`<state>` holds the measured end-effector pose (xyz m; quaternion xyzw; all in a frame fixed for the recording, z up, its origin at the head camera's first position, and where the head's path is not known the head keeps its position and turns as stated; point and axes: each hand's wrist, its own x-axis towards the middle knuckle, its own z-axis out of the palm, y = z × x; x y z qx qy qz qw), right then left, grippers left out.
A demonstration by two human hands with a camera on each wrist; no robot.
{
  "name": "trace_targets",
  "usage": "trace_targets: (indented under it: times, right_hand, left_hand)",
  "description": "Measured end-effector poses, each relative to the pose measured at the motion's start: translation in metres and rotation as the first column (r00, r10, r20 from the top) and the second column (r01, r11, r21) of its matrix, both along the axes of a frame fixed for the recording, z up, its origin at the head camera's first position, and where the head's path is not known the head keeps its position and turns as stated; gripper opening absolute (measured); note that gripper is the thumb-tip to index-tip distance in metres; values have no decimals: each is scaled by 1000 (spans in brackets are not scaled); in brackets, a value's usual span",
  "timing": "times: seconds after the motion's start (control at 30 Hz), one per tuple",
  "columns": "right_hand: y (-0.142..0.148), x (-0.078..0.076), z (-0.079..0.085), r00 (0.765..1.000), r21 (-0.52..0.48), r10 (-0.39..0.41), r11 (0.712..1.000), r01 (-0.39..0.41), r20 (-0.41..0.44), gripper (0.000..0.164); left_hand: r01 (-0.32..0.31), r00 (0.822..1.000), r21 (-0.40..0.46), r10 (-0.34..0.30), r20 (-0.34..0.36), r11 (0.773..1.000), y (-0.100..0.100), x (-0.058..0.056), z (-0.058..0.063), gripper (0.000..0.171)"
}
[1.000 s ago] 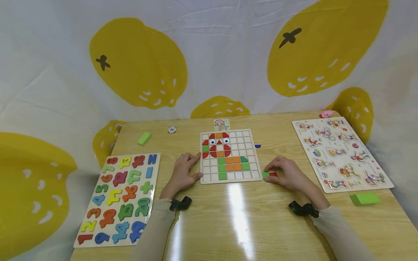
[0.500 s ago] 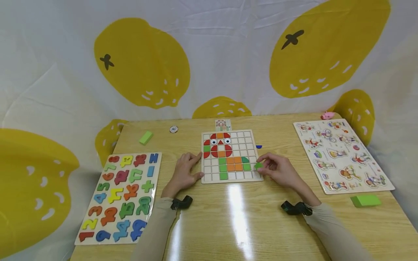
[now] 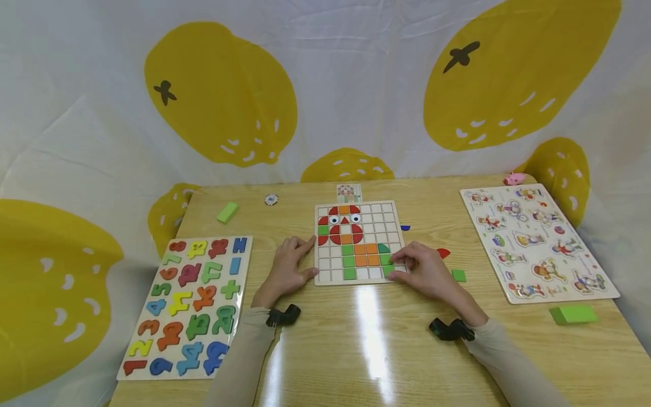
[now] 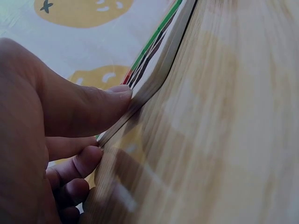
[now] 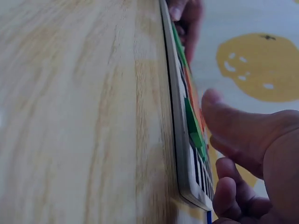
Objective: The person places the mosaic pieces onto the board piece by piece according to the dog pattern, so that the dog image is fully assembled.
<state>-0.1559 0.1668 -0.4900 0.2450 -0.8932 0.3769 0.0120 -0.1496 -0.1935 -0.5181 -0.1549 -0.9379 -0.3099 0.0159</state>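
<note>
A square wooden grid board (image 3: 373, 222) lies mid-table, bearing red, orange and green tiles in a figure with two eyes. At the board's left edge, my left hand (image 3: 288, 265) rests with thumb and index finger spread apart; the left wrist view has the thumb on a corner. My right hand (image 3: 424, 268) is over the lower right of the grid, thumb and index fingertips at a green square tile (image 3: 388, 270). In the right wrist view this tile (image 5: 192, 123) looks tilted in the grid, with a small gap to the thumb. The index fingertip is partly hidden there.
A red quarter-round tile (image 3: 443, 253), a green square tile (image 3: 459, 275) and a blue piece (image 3: 405, 228) lie right of the board. A picture card (image 3: 348, 193) is behind it. A number puzzle (image 3: 175, 316) stands left, a picture puzzle (image 3: 534, 243) right.
The right hand has picked up a green tile from beside the board and brought it left onto the lower right of the grid. The left hand has stayed at the board's edge.
</note>
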Motion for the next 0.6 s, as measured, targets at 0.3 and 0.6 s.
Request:
trace_targets:
  times: [0.3,0.6]
  right_hand:
    - [-6,1,-1,999,-5,26,1000,-26,-32,22]
    - [59,-13,24,993,101,-117,988,120,-32,33]
  left_hand:
    - [4,1000,0,-4,-1,1000,-2,0,2,80]
    - [6,1000,-4,-6,6,1000,0,0,3,80]
